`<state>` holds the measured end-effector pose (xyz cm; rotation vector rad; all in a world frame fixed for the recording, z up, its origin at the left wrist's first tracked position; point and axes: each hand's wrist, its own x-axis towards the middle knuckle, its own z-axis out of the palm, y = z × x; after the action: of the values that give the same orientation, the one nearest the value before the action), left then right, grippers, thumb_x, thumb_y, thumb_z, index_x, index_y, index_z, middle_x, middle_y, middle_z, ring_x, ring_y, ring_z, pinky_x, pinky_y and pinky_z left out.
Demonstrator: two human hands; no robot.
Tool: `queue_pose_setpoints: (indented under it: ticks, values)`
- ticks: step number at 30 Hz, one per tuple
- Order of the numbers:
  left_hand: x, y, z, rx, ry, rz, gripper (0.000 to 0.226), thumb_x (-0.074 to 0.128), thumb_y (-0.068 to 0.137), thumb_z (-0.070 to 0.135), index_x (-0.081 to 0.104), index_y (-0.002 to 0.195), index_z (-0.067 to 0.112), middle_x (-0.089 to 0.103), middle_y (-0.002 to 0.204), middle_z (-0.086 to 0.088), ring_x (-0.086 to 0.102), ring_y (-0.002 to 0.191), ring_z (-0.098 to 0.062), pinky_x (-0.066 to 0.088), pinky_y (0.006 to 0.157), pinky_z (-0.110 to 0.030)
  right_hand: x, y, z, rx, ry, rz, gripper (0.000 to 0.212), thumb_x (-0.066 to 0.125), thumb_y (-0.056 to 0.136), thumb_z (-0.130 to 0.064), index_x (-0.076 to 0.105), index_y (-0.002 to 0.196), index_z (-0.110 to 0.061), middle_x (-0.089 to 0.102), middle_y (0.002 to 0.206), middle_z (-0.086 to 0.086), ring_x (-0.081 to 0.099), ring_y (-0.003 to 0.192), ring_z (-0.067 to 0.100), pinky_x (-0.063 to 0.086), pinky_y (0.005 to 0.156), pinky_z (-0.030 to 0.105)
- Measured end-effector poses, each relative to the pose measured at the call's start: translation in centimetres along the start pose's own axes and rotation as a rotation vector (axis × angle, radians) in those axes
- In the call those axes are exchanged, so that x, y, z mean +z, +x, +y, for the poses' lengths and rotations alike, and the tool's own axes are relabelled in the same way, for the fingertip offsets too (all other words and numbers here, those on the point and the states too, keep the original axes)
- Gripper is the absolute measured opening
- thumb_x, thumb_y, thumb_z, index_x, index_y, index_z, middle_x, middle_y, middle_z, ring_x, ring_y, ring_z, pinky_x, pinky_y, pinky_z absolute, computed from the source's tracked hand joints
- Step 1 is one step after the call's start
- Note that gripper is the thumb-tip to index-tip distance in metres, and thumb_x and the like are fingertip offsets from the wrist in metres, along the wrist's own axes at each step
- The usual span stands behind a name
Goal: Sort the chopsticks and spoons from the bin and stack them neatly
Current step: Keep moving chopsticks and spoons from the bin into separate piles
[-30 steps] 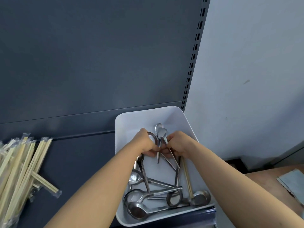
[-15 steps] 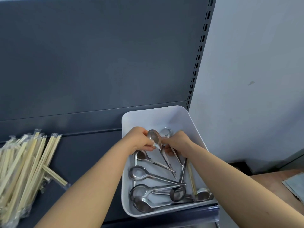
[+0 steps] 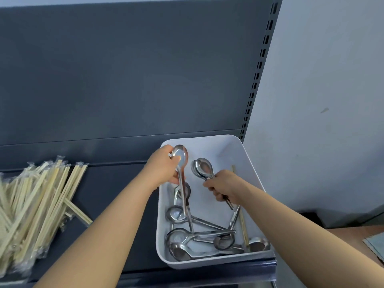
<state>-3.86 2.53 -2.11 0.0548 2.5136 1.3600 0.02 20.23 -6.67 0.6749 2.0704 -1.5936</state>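
While left hand [image 3: 163, 168] grips spoon [image 3: 180, 156], right hand [image 3: 225, 188] clutches stacked spoons [image 3: 202, 168]

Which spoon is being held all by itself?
The spoon in the left hand, bowl up at the white bin's back corner. The right hand grips a nested bunch; the other spoons lie loose.

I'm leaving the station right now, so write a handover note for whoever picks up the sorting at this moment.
Left hand: grips one spoon by its handle, bowl up, over the bin.
Right hand: grips a small nested stack of spoons by the handles.
In the bin: loose spoons in a tangle, chopsticks along the right wall.
Done: a pile of wrapped chopsticks lies on the shelf to the left.
Left: nest the held spoon onto the stack, gather the loose spoons, move the last chopsticks to the pile.
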Motion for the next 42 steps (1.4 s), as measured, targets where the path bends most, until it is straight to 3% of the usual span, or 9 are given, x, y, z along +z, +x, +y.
queue_pose_setpoints:
  ticks: [5, 7, 12, 17, 21, 27, 31, 39, 42]
  values:
    - [-1.6, -1.5, -1.0, -0.024, -0.163, 0.141, 0.011, 0.047, 0.098, 0.012, 0.053, 0.100, 0.004, 0.070, 0.090, -0.016, 0.073, 0.065, -0.026, 0.061, 0.066, -0.044, 2.7, -0.1, -0.2, 0.010, -0.238, -0.034, 0.032, 0.080, 0.074, -0.024, 0.056, 0.083, -0.004, 0.071, 0.072, 0.008, 0.034, 0.039, 0.012, 0.034, 0.041, 0.018]
    - [-1.8, -2.0, -1.5, -0.038, -0.209, 0.171, 0.011, 0.047, 0.098, 0.009, 0.054, 0.099, 0.001, 0.070, 0.090, -0.017, 0.073, 0.065, -0.024, 0.060, 0.060, -0.039, 3.7, 0.0, 0.1, 0.015, -0.293, -0.035, 0.032, 0.083, 0.069, -0.022, 0.053, 0.070, -0.009, 0.060, 0.058, 0.005, 0.033, 0.037, 0.012, 0.031, 0.038, 0.016]
    - [-1.9, -2.9, -2.2, -0.046, -0.281, 0.202, 0.010, 0.056, 0.092, 0.003, 0.057, 0.102, 0.004, 0.071, 0.088, -0.014, 0.072, 0.070, -0.024, 0.059, 0.059, -0.032, 4.0, 0.5, 0.3, 0.050, -0.224, -0.040, 0.027, 0.074, 0.069, -0.002, 0.050, 0.059, -0.009, 0.049, 0.063, 0.011, 0.033, 0.042, 0.016, 0.027, 0.044, 0.024]
    - [-1.6, -3.4, -2.2, -0.031, -0.276, 0.212, 0.013, 0.063, 0.087, 0.003, 0.062, 0.099, 0.009, 0.073, 0.089, -0.009, 0.073, 0.075, -0.021, 0.060, 0.070, -0.035, 1.4, -0.9, -1.7, -0.171, -0.470, 0.238, 0.017, 0.057, 0.086, -0.008, 0.047, 0.072, -0.006, 0.038, 0.056, 0.002, 0.031, 0.045, 0.016, 0.024, 0.044, 0.022]
    - [-1.4, -3.8, -1.8, -0.003, -0.260, 0.227, 0.008, 0.064, 0.088, 0.006, 0.063, 0.094, 0.009, 0.073, 0.087, -0.007, 0.073, 0.070, -0.016, 0.060, 0.071, -0.035, -0.2, -1.2, -3.2, -0.305, -0.445, 0.386, 0.033, 0.053, 0.085, -0.009, 0.030, 0.060, -0.011, 0.032, 0.055, 0.003, 0.029, 0.049, 0.020, 0.025, 0.047, 0.023]
    - [-3.7, -5.3, -3.5, -0.020, -0.400, 0.330, 0.011, 0.064, 0.087, 0.008, 0.063, 0.097, 0.011, 0.073, 0.086, -0.007, 0.072, 0.070, -0.016, 0.059, 0.076, -0.041, 3.4, -3.9, -6.7, -0.393, -0.343, 0.214, 0.015, 0.056, 0.076, -0.009, 0.043, 0.068, -0.011, 0.035, 0.060, 0.007, 0.036, 0.058, 0.022, 0.029, 0.053, 0.025]
    - [-7.7, -7.5, -6.4, -0.022, -0.509, 0.431, 0.016, 0.066, 0.086, 0.006, 0.065, 0.100, 0.012, 0.070, 0.084, -0.008, 0.069, 0.065, -0.011, 0.058, 0.071, -0.032, 8.5, -6.6, -9.0, -0.501, -0.336, 0.137, 0.018, 0.057, 0.080, -0.014, 0.045, 0.067, -0.011, 0.036, 0.063, 0.008, 0.034, 0.058, 0.020, 0.032, 0.055, 0.028]
    - [-19.9, -15.4, -15.1, -0.063, -0.477, 0.651, 0.023, 0.063, 0.086, 0.003, 0.067, 0.103, 0.019, 0.070, 0.079, -0.004, 0.065, 0.064, -0.014, 0.057, 0.075, -0.039, 24.7, -10.6, -11.9, -0.626, -0.367, -0.063, 0.033, 0.060, 0.081, -0.022, 0.035, 0.061, -0.014, 0.030, 0.060, 0.006, 0.023, 0.055, 0.018, 0.021, 0.048, 0.024]
    - [-25.4, -18.8, -19.5, -0.092, -0.438, 0.714, 0.015, 0.061, 0.088, 0.006, 0.068, 0.092, 0.019, 0.065, 0.064, 0.004, 0.061, 0.058, -0.014, 0.056, 0.072, -0.041, 32.2, -11.7, -12.5, -0.607, -0.374, -0.125, 0.027, 0.062, 0.084, -0.020, 0.045, 0.064, -0.011, 0.035, 0.060, 0.006, 0.026, 0.051, 0.016, 0.022, 0.044, 0.023]
